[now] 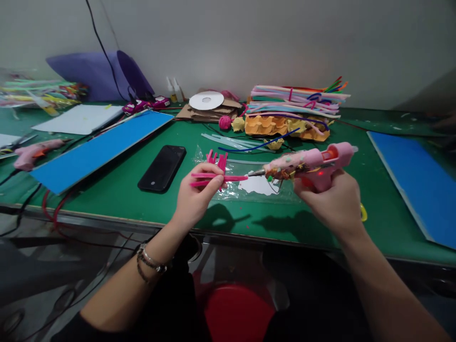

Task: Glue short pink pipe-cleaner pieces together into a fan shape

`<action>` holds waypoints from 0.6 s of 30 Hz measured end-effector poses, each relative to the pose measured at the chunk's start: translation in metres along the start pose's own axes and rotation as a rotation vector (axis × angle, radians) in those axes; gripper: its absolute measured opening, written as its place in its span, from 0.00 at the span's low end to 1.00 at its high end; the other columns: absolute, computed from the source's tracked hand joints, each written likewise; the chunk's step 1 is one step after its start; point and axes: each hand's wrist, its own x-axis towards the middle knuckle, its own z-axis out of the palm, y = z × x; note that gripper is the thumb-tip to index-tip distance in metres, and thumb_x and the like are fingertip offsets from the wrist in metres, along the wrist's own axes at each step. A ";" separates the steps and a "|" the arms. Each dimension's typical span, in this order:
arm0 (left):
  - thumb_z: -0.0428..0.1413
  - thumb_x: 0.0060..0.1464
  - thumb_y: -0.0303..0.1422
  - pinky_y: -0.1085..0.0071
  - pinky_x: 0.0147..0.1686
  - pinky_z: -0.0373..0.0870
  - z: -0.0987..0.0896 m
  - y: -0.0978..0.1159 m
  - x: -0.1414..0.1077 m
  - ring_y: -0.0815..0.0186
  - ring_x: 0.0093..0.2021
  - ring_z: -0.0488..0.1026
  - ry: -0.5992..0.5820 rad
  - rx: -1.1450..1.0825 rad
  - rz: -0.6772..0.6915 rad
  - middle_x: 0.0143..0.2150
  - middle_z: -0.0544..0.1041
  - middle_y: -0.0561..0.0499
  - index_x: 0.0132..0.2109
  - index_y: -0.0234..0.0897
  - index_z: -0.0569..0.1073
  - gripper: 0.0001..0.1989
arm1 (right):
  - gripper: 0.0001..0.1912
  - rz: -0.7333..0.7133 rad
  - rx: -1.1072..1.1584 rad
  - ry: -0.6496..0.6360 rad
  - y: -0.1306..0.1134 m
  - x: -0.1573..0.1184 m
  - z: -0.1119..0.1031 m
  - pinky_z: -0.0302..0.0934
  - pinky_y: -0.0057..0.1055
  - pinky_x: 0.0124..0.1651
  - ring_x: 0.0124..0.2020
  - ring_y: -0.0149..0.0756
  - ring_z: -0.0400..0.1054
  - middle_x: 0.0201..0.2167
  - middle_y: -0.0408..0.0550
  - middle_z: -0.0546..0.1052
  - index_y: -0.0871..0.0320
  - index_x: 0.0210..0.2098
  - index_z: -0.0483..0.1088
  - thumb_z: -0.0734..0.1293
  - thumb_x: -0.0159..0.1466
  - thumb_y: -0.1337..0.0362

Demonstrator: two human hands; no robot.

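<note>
Careful: your right hand [329, 199] grips the pink plastic glue gun [302, 164], its nozzle at the fuzzy pink stems [228, 178] pinched in your left [199, 194]. A slip could burn those fingertips.

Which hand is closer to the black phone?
Your left hand. It is just right of the phone, not touching it. Your right hand is much farther right, holding the pink glue gun.

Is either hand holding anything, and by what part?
Yes: the left hand pinches pink strips around their middle; the right hand grips the pink glue gun by its handle.
</note>
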 end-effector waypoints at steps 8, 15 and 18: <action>0.55 0.46 0.29 0.73 0.29 0.66 -0.003 0.003 0.000 0.71 0.28 0.69 -0.045 0.124 0.097 0.27 0.71 0.53 0.28 0.38 0.71 0.01 | 0.12 -0.086 -0.007 -0.024 0.003 0.001 0.003 0.48 0.29 0.16 0.15 0.30 0.54 0.12 0.40 0.58 0.53 0.17 0.51 0.62 0.45 0.60; 0.54 0.47 0.29 0.71 0.34 0.65 -0.004 0.004 0.000 0.69 0.32 0.68 -0.090 0.212 0.179 0.28 0.72 0.52 0.29 0.39 0.71 0.02 | 0.10 -0.140 -0.032 -0.051 0.008 0.002 0.005 0.52 0.31 0.20 0.20 0.34 0.59 0.15 0.42 0.62 0.53 0.19 0.52 0.62 0.46 0.63; 0.54 0.48 0.28 0.71 0.36 0.65 -0.004 0.004 -0.001 0.69 0.33 0.68 -0.114 0.218 0.210 0.28 0.72 0.53 0.29 0.39 0.71 0.02 | 0.10 -0.141 -0.052 -0.075 0.009 0.002 0.006 0.52 0.31 0.21 0.20 0.34 0.59 0.16 0.42 0.62 0.54 0.19 0.52 0.62 0.45 0.64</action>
